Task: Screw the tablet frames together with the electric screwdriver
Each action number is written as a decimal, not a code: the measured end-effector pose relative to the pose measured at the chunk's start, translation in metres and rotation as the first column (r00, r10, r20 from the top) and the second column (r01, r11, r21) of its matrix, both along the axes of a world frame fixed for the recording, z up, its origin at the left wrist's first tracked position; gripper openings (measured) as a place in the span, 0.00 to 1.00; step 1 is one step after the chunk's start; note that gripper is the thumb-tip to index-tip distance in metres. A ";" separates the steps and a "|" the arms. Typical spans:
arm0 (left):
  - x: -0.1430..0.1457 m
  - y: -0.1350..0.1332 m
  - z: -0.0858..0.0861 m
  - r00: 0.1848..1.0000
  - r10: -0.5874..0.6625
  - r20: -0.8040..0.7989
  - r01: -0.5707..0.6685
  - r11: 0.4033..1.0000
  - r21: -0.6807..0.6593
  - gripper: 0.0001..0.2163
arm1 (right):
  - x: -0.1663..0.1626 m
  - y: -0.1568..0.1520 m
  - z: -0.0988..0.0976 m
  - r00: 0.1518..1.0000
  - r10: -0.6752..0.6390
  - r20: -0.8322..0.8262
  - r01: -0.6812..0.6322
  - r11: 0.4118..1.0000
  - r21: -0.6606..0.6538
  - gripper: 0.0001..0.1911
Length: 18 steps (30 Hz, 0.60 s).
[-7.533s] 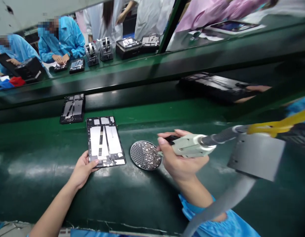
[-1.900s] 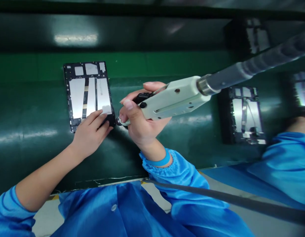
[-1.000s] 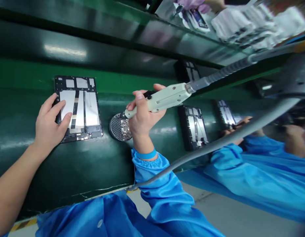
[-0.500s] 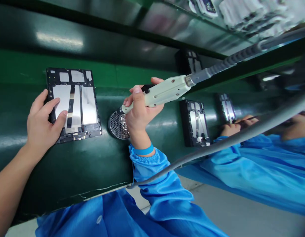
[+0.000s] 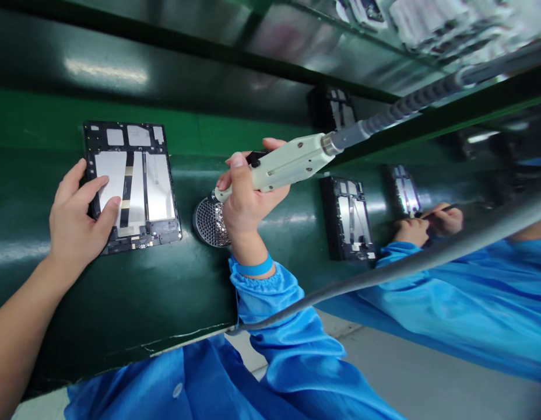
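Note:
A tablet [image 5: 159, 181] with its back off lies on the green bench, showing silver metal, dark ribbon cables and a black frame. My left hand [image 5: 78, 210] rests on its left edge, fingers spread, with thumb and forefinger flat on the silver surface. In my right hand [image 5: 246, 201] is a pale green electric screwdriver [image 5: 292, 163], gripped with the fingers wrapped round its body. Its nose points down-left over a round screw tray [image 5: 206, 224] full of small holes, with loose screws heaped on the right side. The driver's tip is hidden against the tray's rim.
A grey ribbed hose [image 5: 397, 114] runs from the driver to the upper right. A thick grey cable [image 5: 384, 271] crosses the foreground. More opened tablets [image 5: 351, 219] stand to the right, near a co-worker's hands [image 5: 413, 230]. Above is a shelf [image 5: 323, 46] with white parts.
My right hand and the screwdriver have shifted very slightly left, the nose staying over the screw tray. My left hand stays on the tablet. The co-worker's hands have moved a little.

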<state>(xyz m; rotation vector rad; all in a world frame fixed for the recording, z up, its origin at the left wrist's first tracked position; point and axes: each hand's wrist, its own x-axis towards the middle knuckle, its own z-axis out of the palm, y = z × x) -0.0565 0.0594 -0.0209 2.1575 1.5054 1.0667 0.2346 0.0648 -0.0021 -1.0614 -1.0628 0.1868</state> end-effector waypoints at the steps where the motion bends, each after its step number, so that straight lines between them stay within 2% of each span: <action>1: 0.000 0.000 0.000 1.000 -0.003 0.003 0.003 1.000 0.012 0.20 | -0.001 0.001 0.001 1.000 0.006 -0.012 -0.006 1.000 0.018 0.22; 4: 0.000 0.000 -0.002 1.000 -0.003 0.003 0.003 0.999 0.049 0.19 | -0.004 -0.002 0.010 0.999 0.009 -0.035 -0.008 0.998 0.055 0.20; 9: 0.003 -0.004 -0.008 1.000 -0.025 0.016 0.024 0.999 0.037 0.18 | -0.014 -0.028 0.050 0.996 -0.069 -0.059 0.078 0.983 0.164 0.15; 11: 0.005 -0.005 -0.010 1.000 -0.026 0.015 0.026 1.000 0.010 0.17 | -0.026 -0.042 0.062 0.998 -0.010 -0.055 0.017 0.991 0.133 0.14; 13: 0.006 -0.005 -0.011 1.000 -0.024 0.002 0.024 1.000 -0.021 0.17 | -0.042 -0.053 0.067 0.991 0.127 -0.044 -0.123 0.988 0.091 0.15; 15: 0.008 -0.005 -0.011 1.000 -0.025 -0.011 0.025 0.999 -0.036 0.18 | -0.058 -0.062 0.063 0.971 0.235 -0.046 -0.233 0.971 0.057 0.16; 18: 0.011 -0.006 -0.010 0.999 -0.031 -0.008 0.030 0.999 -0.034 0.19 | -0.072 -0.066 0.054 0.957 0.286 -0.052 -0.287 0.958 -0.005 0.16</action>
